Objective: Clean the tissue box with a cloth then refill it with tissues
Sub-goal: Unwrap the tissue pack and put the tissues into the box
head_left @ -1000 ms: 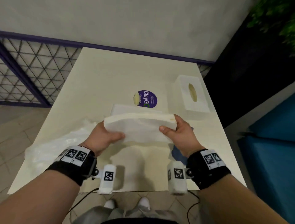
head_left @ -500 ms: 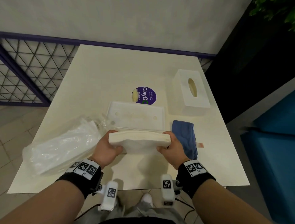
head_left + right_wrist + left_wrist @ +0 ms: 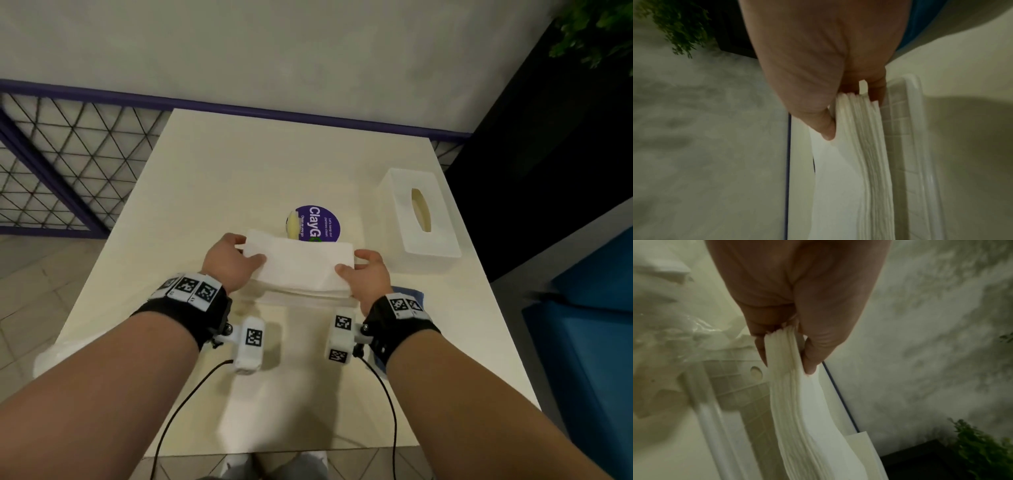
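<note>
Stack of white tissues (image 3: pixel 299 265) held over the middle of the cream table (image 3: pixel 239 164), one end in each hand. Left hand (image 3: pixel 230 261) clamped on the left end, thumb on top and fingers underneath; from the left wrist, thumb and fingers (image 3: pixel 759 345) pinching the layered edge of the stack (image 3: pixel 797 402). Right hand (image 3: pixel 368 275) doing the same on the right end, thumb lying on the top sheet, fingers tucked under; right wrist cam shows the same pinch on the stack (image 3: pixel 865 154). Directly beneath the tissues, the tissue box base (image 3: pixel 731 386), a white plastic tray with a gridded floor and a round hole, rim (image 3: pixel 920 146) visible just beside the stack's lower edge. Can't really tell if the stack is touching the tray or just above it.

Tissue box cover (image 3: pixel 423 216), white with an oval slot on top, sitting to the far right, well apart from the hands. Purple round "ClayGo" sticker (image 3: pixel 318 222) just beyond the tissues, partly covered by them. Bit of blue cloth (image 3: pixel 416 294) poking out behind the right wrist. Crumpled clear plastic wrapper (image 3: pixel 663 337) on the left near side of the table. Black wristbands with printed markers on both wrists, cables trailing down.
</note>
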A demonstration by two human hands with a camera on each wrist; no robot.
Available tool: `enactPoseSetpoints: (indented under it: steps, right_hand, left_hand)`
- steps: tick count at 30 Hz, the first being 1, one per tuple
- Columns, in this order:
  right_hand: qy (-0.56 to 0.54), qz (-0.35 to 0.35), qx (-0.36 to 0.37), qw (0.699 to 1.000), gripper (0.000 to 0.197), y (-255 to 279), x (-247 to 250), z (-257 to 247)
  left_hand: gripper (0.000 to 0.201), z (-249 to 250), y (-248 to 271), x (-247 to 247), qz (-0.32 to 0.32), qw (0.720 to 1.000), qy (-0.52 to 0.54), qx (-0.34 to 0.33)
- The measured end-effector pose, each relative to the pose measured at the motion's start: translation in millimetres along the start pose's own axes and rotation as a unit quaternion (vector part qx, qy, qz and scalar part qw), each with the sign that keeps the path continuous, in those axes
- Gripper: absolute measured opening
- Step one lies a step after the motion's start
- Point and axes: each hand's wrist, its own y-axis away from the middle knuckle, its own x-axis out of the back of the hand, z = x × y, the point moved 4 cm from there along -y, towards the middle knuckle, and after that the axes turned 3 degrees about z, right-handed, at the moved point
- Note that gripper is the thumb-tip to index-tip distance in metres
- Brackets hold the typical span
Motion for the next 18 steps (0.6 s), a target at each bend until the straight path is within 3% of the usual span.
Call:
enactPoseSetpoints:
  steps: [8,12,14,16,18]
  right_hand:
    - [0.124,0.032,0.054,0.990,0.051,-12,-3,0]
    - [0.181,0.074,0.144,0.970,0.045,-3,-4,-17]
    - [0.183,0.063,0.189,0.963,0.037,10,-17,-26]
    - [0.196,0.008,0.207,0.958,0.029,26,-42,-32]
    - [0.213,-0.057,0.236,0.946,0.022,46,-74,-36]
  left_hand:
    - [0.059,-9,-14,-17,-0.027,0.996,-0.090,-0.005]
    - [0.049,-6,-7,17,0.038,0.996,-0.042,-0.069]
    - [0.045,-13,3,46,0.072,0.992,-0.044,-0.094]
    - [0.054,-28,18,74,0.063,0.992,-0.076,-0.074]
    - [0.085,-48,35,93,0.010,0.989,-0.143,-0.032]
